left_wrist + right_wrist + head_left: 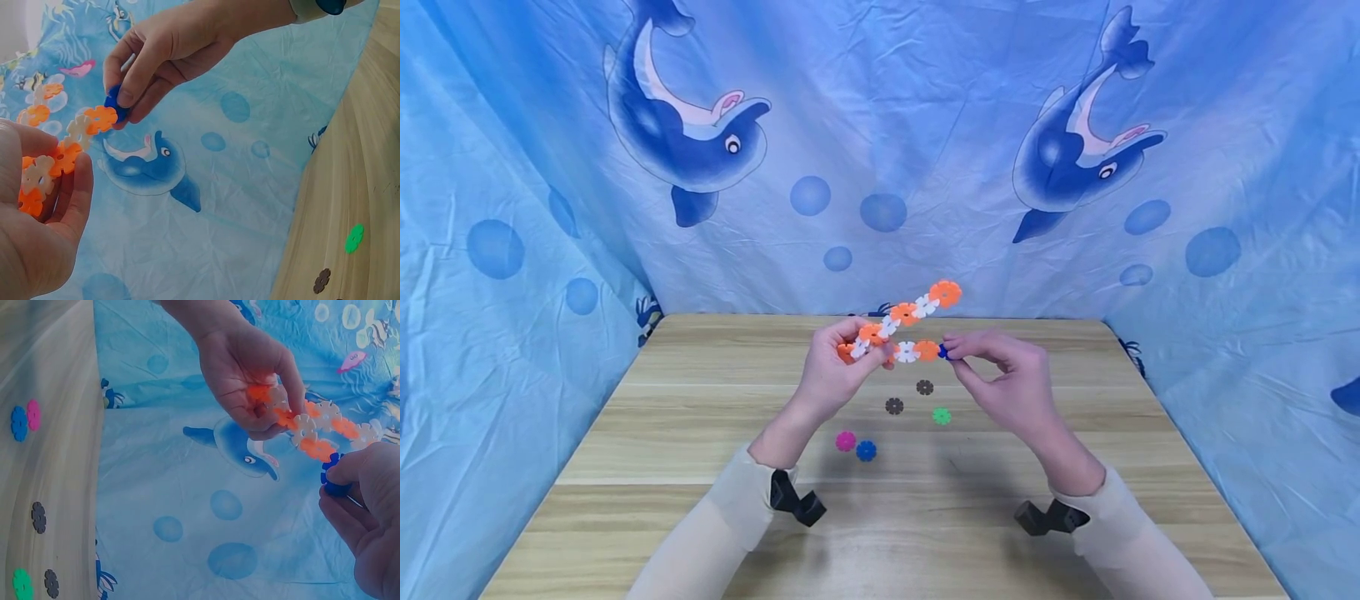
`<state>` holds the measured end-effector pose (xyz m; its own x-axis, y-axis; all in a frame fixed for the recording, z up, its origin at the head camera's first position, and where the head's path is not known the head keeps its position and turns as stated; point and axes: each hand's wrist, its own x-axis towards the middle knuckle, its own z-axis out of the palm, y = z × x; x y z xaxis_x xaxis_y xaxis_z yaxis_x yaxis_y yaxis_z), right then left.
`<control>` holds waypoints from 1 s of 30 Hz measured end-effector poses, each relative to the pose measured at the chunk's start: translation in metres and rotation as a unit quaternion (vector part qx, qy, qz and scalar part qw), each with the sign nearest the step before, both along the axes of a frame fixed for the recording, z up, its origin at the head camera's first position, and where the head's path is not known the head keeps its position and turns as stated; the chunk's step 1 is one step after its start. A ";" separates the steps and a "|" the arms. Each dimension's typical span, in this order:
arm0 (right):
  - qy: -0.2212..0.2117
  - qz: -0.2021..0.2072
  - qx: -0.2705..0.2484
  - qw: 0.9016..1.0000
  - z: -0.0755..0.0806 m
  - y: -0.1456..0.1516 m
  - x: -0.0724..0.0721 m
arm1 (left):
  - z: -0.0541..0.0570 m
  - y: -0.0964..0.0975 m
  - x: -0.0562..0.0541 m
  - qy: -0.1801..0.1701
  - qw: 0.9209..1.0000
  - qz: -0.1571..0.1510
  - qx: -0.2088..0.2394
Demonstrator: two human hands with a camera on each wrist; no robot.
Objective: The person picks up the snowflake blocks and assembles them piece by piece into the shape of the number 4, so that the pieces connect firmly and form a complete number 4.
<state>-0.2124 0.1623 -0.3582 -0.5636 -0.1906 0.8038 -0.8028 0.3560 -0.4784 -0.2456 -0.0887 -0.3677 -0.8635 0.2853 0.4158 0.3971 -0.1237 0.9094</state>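
Observation:
A bent chain of orange and white snowflake discs (906, 314) is held up above the table in my left hand (837, 367), whose thumb and fingers grip it near its bend. One arm of the chain slants up to the right and ends in an orange disc (945, 293). The lower arm ends in another orange disc (102, 119). My right hand (1011, 379) pinches a dark blue snowflake disc (334, 475) between thumb and fingers. This blue disc touches the edge of that lower orange disc; how deep their slots join I cannot tell.
On the wooden table (647, 450) below lie several loose discs: two dark brown discs (894, 406), a green disc (942, 416), a pink disc (846, 442) and a blue disc (867, 451). A blue dolphin-print curtain (925, 125) hangs behind and at both sides.

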 end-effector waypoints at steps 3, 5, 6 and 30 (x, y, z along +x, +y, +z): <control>0.013 -0.008 0.012 1.000 0.000 0.000 0.000 | -0.001 0.000 -0.001 0.010 1.000 -0.001 -0.004; 0.025 -0.016 0.019 0.999 -0.001 0.000 -0.001 | -0.002 0.001 -0.001 0.016 1.000 -0.002 -0.007; 0.030 -0.017 0.021 0.999 -0.001 0.001 -0.001 | -0.002 0.001 -0.001 0.019 1.000 -0.002 -0.009; 0.004 -0.052 0.043 0.998 -0.008 0.007 -0.007 | -0.001 0.001 0.001 0.012 1.000 0.026 0.001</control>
